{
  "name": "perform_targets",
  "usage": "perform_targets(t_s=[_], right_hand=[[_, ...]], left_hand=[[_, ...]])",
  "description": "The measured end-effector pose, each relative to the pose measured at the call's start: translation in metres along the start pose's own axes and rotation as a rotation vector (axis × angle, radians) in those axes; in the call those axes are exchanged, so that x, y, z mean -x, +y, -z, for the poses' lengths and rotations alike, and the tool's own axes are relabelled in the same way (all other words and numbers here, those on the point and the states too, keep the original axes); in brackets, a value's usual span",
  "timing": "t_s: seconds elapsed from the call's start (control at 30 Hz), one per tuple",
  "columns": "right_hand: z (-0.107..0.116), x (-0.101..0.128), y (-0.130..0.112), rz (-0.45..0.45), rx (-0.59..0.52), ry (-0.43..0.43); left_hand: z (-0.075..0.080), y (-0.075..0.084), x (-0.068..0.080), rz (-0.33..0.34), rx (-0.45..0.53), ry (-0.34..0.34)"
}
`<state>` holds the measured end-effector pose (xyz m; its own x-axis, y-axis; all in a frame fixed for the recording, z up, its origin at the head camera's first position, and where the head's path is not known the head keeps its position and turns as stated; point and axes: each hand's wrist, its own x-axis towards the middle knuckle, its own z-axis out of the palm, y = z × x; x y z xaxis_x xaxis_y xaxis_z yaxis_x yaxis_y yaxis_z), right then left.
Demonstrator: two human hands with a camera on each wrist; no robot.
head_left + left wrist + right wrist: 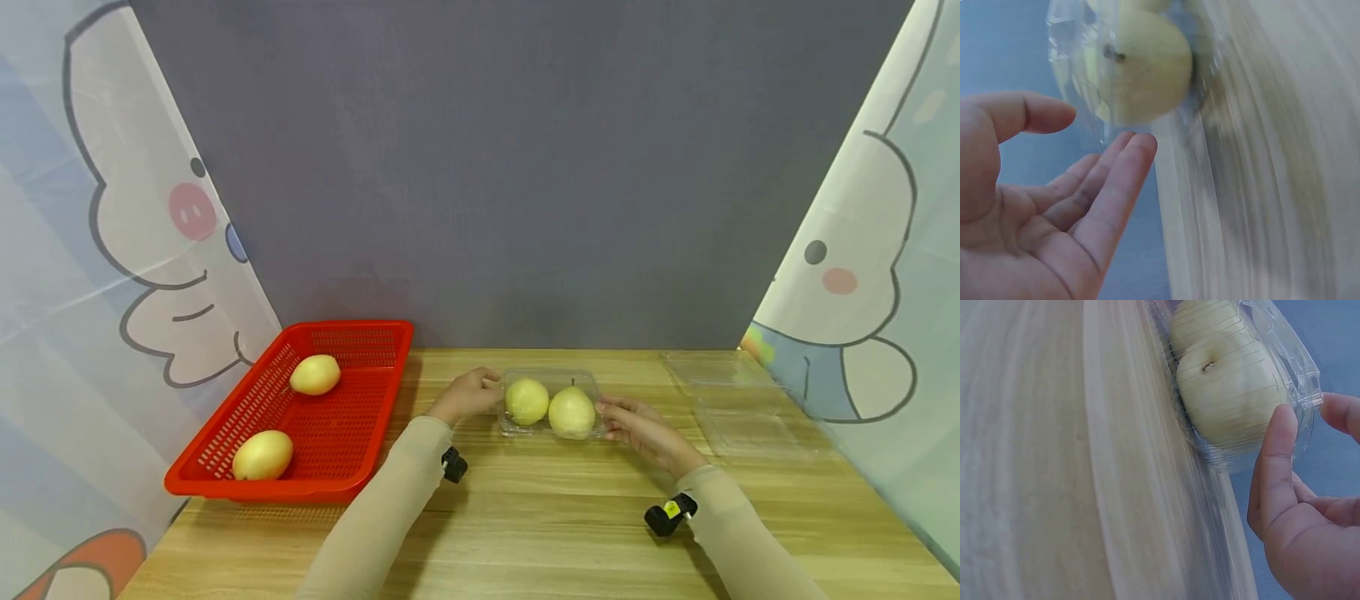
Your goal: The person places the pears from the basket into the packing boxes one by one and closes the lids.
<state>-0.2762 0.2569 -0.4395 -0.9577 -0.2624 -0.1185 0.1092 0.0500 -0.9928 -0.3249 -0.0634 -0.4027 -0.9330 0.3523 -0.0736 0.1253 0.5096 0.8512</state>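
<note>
Clear box [551,404] with two pears [527,401] mid-table [540,517]. Left hand [468,394] grip loose, fingers straight at its left end; right hand [637,429] fingertips touch its right end, grip unclenched.

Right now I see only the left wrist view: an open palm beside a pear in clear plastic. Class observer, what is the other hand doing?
Observer: The right hand touches the right end of the clear tray, fingertips against its wall.
Operator: How many pears are in that tray?
Observer: Two pears, side by side.
Operator: Is there any other fruit about?
Observer: Yes, two more pears lie in a red basket to the left.
Operator: Is there a lid anywhere?
Observer: A clear plastic piece lies on the table to the right; I cannot tell whether it is a lid.
</note>
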Motion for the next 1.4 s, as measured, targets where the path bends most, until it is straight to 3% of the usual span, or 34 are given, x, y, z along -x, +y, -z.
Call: perform_targets(t_s=[0.13, 0.47, 1.1, 1.4], right_hand=[[0.001, 0.001, 0.0, 0.005, -0.003, -0.008], [0.001, 0.002, 0.0, 0.004, -0.003, -0.009], [0.001, 0.003, 0.001, 0.005, -0.003, -0.009], [0.0, 0.003, 0.001, 0.007, -0.002, -0.011]], left_hand=[[0.0, 0.001, 0.003, 0.004, 0.102, -0.034], [-0.005, -0.002, 0.011, 0.027, 0.172, -0.083], [-0.02, -0.018, 0.023, 0.081, 0.489, -0.042], [-0.025, -0.029, 0.029, 0.098, 0.562, -0.098]])
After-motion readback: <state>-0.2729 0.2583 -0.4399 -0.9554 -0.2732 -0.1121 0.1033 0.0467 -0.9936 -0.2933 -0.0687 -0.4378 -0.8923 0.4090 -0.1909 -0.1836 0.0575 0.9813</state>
